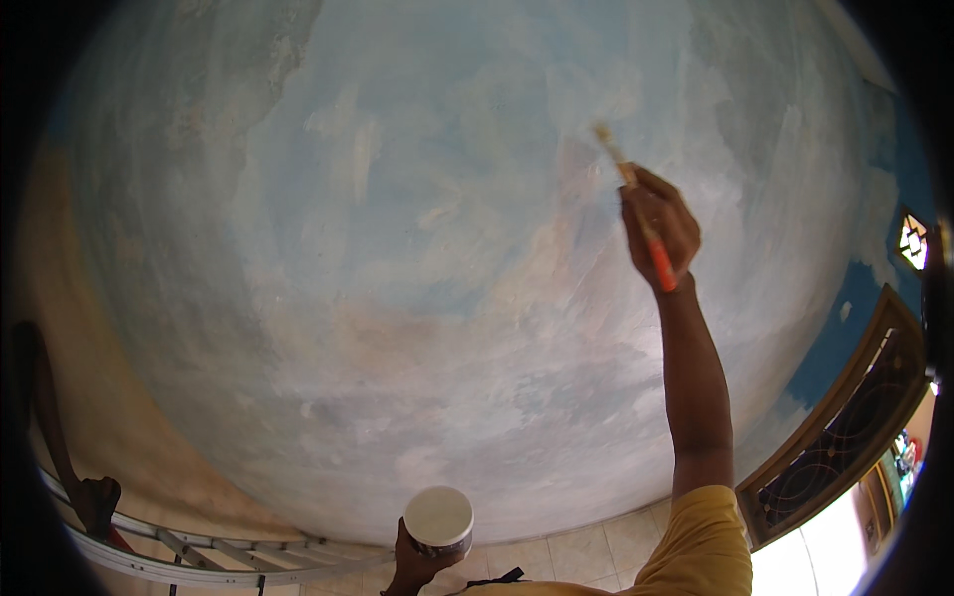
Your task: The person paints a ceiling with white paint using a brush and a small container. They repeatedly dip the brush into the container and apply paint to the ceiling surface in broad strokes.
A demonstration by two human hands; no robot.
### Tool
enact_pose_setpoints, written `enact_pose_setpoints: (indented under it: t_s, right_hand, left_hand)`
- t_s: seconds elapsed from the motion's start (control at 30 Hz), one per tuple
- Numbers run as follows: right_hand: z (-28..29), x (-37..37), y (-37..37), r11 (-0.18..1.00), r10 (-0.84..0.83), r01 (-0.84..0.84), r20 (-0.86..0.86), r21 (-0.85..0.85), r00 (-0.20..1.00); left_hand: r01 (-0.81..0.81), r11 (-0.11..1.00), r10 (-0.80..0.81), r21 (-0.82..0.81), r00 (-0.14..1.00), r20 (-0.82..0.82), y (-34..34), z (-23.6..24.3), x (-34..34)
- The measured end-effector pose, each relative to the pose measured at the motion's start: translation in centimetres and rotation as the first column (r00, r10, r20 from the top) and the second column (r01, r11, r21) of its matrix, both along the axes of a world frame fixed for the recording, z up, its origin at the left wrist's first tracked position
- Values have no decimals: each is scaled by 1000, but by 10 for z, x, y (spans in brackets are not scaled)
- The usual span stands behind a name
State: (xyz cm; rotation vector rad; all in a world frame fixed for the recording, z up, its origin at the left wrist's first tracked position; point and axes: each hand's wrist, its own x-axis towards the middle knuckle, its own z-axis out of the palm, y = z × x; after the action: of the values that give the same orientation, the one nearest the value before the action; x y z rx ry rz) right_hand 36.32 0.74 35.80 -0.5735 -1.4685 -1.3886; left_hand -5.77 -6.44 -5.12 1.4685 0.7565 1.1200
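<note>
My right hand (pixel 668 226) is raised on an outstretched arm, its fingers closed round a paintbrush (pixel 662 264). The brush has an orange handle end, and its pale bristles point up and left toward the painted surface (pixel 427 219). Whether they touch it I cannot tell. That surface is mottled in pale blue, grey, white and faint pink. Low in the middle, my left hand (pixel 415 564) grips a round white tub (pixel 439 519) from its left side. The tub's top shows off-white; whether that is paint or a lid is unclear.
A metal ladder (pixel 214 571) runs along the lower left, with another person's hand (pixel 96 502) by it. Pale floor tiles (pixel 581 552) lie far below. At the right are a dark wood-framed panel (pixel 830 447), a bright opening and a small diamond-shaped window (pixel 912 241).
</note>
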Motion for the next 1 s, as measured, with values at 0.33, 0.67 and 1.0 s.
enact_pose_setpoints:
  t_s: [0.33,0.67,1.0]
  right_hand:
    - [-2,32,11,968,-213,213,16,-134,977]
    - [-28,81,-10,889,395,-437,-708,135,585]
    - [-112,-2,13,880,-107,100,12,-465,994]
  left_hand:
    - [14,1000,-13,3,994,-105,-1,5,10]
    - [6,999,-12,-42,990,-143,-7,16,16]
    - [94,996,-93,0,989,-114,5,6,15]
